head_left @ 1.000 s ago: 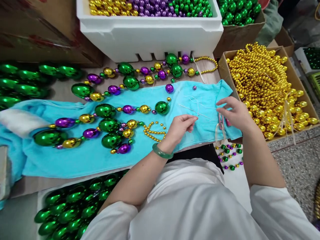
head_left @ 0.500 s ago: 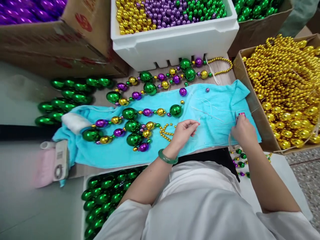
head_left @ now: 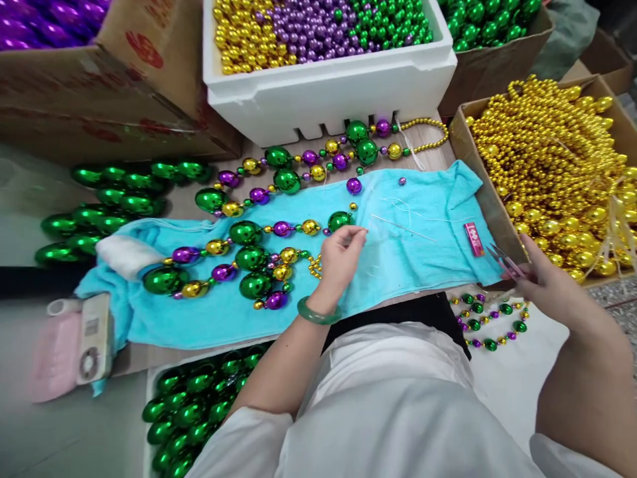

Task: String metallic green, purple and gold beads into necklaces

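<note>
My left hand (head_left: 343,262), with a green bangle at the wrist, is closed in a pinch above the turquoise towel (head_left: 398,265). What its fingertips hold is too small to make out. My right hand (head_left: 557,285) grips a small pair of scissors (head_left: 507,263), blades pointing left, at the towel's right edge. Near the blades lies a pink packet (head_left: 474,239). A long needle (head_left: 403,228) and fine white thread rest on the towel. Left of my left hand is a strand of green, purple and gold beads (head_left: 246,232). A loose purple bead (head_left: 402,180) sits farther back.
A white foam box (head_left: 328,93) of small beads stands behind. Cardboard boxes hold purple beads (head_left: 54,23), green beads (head_left: 490,23) and gold bead strings (head_left: 537,153). A finished-looking necklace (head_left: 423,124) lies before the foam box; large green beads (head_left: 189,411) fill a tray below.
My right hand has moved right, off the pink packet, and now shows scissors. The packet is left on the towel. My left hand stays pinched, slightly farther back and left. The view has shifted.
</note>
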